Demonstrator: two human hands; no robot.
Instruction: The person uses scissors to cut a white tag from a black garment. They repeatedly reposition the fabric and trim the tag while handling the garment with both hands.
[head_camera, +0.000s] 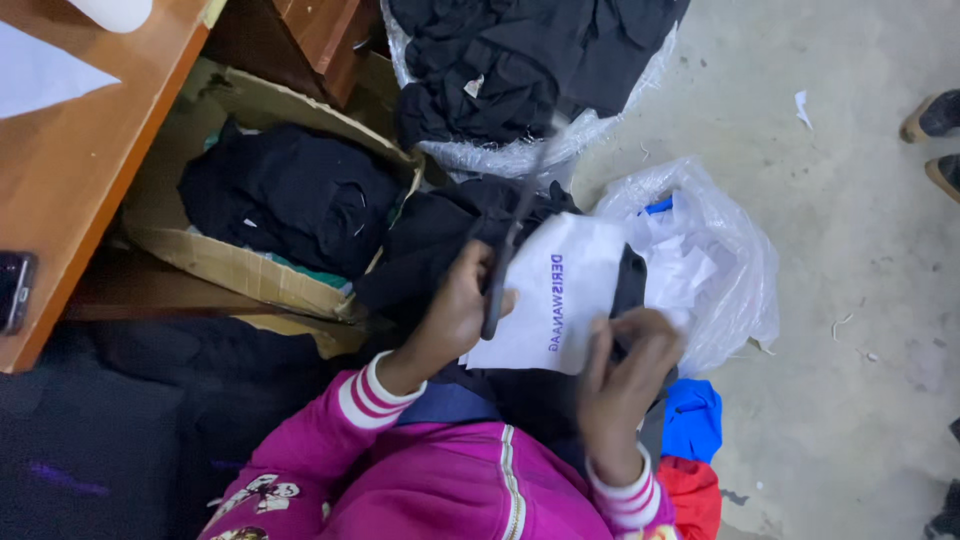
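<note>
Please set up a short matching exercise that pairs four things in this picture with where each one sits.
Things:
1. scissors
2. white label
3. cardboard box
4. phone

Places:
A. on the edge of the wooden table
B. in the left hand
C. on the floor, filled with black clothes
D. pinched by the right hand, over dark cloth

Pairs: 1-B, 2-D, 3-C, 4-A

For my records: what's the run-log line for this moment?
left hand: holds scissors | right hand: holds white paper | behind: cardboard box
</note>
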